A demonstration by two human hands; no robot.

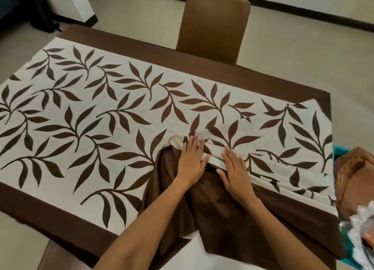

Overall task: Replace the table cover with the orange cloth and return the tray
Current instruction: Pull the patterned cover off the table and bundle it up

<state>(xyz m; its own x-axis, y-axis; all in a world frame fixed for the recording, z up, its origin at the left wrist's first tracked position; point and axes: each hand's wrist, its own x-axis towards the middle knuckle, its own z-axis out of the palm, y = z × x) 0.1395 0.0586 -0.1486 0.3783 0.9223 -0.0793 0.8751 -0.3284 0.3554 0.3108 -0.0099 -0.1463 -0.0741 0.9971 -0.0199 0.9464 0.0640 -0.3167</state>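
Head view looks down on the tabletop (188, 255), of which only a pale strip shows at the near edge where the cover has been pulled back. Over nearly all of it lies the table cover (105, 111), cream with brown leaf sprays and a wide dark brown border, flat on the left and far sides. Its near middle edge is folded up onto itself, so the plain brown underside faces up in a bunched heap with a creased cream ridge along the fold. A brown chair (214, 22) stands at the far side, pushed against the table's edge. At the right, just beyond the cover's end, the orange cloth (356, 178) sits crumpled in a teal container (337, 150) whose rim is barely visible; crinkled clear plastic (362, 229) lies just in front of it. The left hand (191, 162) presses flat on the folded brown fabric, fingers straight and together. The right hand (235, 172) lies flat beside it, fingers extended, fingertips on the cream ridge.
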